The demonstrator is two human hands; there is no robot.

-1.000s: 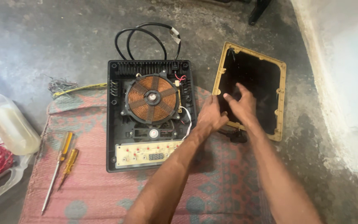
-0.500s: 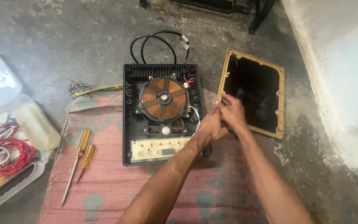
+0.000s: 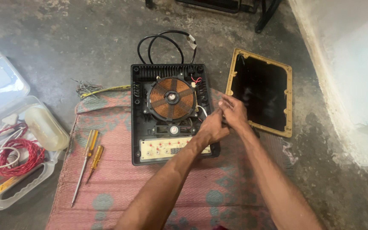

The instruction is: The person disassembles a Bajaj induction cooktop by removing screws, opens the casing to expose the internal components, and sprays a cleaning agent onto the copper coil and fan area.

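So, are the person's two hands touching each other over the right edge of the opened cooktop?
Touching. The head view shows the left hand pressed against the right hand with no gap, at the opened induction cooktop's right edge.

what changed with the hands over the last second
Both hands pulled back off the gold-framed glass top panel toward the open cooktop base. The left hand and right hand now meet at the base's right edge, fingers pinched together; whatever they hold is too small to tell. The panel, the copper coil and the two yellow screwdrivers lie as before.
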